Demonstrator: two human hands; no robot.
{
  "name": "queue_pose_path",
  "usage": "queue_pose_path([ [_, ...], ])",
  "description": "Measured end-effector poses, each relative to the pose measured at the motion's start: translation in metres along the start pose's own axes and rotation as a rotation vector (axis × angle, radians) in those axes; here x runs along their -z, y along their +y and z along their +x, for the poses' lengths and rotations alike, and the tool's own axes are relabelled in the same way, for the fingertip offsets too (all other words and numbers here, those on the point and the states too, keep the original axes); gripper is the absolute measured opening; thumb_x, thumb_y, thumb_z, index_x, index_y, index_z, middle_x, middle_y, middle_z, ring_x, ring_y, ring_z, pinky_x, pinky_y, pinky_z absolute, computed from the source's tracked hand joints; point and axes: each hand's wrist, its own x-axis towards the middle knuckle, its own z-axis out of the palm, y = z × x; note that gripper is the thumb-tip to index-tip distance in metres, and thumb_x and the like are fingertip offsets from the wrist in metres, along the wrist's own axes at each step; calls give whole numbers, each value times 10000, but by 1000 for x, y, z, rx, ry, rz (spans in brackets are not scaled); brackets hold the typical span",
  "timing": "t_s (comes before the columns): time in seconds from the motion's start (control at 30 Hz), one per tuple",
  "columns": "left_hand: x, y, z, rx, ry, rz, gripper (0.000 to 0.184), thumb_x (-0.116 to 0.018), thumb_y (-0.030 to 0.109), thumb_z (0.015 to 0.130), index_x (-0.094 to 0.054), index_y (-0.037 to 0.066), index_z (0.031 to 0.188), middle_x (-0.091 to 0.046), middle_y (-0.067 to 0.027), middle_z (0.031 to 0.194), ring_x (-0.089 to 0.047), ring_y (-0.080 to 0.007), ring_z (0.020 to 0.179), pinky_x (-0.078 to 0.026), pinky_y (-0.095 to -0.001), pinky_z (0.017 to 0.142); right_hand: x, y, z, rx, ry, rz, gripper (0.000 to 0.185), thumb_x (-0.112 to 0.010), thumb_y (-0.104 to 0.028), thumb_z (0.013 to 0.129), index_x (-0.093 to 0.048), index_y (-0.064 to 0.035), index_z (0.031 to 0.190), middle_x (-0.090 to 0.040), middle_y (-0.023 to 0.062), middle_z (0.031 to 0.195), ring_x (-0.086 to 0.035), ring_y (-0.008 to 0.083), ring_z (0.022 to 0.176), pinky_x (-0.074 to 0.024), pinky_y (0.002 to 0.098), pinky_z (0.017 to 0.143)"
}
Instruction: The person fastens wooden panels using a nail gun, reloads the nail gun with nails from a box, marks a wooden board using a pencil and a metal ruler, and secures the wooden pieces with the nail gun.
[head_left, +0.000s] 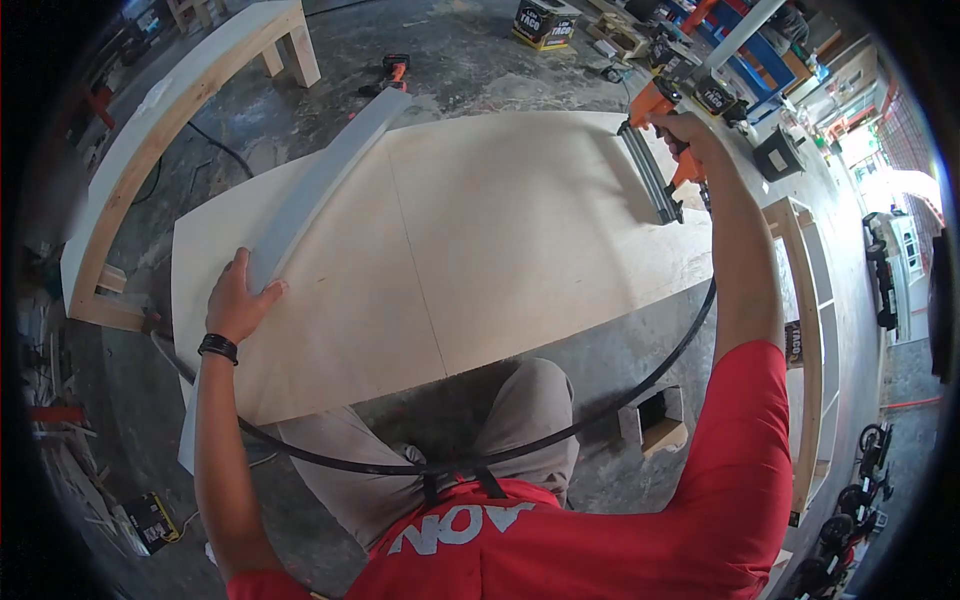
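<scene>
My left hand (pixel 240 302) is closed around a long grey-white board (pixel 320 190) that lies slantwise over the left part of a large pale plywood panel (pixel 510 230). The board's far end reaches past the panel's back edge, and my forearm hides part of it nearer to me. In my right hand (pixel 685 140) is an orange nail gun (pixel 653 165), gripped by its handle. Its long dark magazine points toward me, over the panel's right end. A thin seam line crosses the panel. From left to right, a black hose (pixel 500 464) curves in front of my body.
A curved wooden frame (pixel 130 170) stands at the left, and another wooden frame (pixel 800 260) at the right. Beyond the panel, a red cordless tool (pixel 397 70) and a black box (pixel 543 22) are on the concrete floor. An open carton (pixel 655 420) sits near my right knee.
</scene>
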Motion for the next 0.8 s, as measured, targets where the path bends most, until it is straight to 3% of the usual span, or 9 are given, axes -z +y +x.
queue_pose_path([
  [0.17,-34,1,7,5,1,18,834,-735,445,750,-385,-20,1347,-576,-252,1188,-576,-393,1092,-467,-457,906,-6,13,23,-25,-40,17,469,-751,-486,791,-555,-82,657,-461,-6,499,-434,124,377,-356,313,350],
  [0.67,-44,6,12,35,-37,18,812,-735,450,752,-398,-7,1333,-557,-262,1224,-553,-387,1137,-454,-452,924,-12,28,43,9,-87,-42,456,-754,-481,795,-573,-83,665,-492,-9,510,-458,107,380,-385,276,369],
  [0.8,-46,-7,13,-7,-9,29,827,-732,455,755,-391,-18,1342,-554,-265,1230,-552,-382,1143,-453,-450,930,-14,33,48,4,-88,-76,474,-746,-501,794,-516,-116,640,-454,-14,494,-427,127,375,-367,329,371],
])
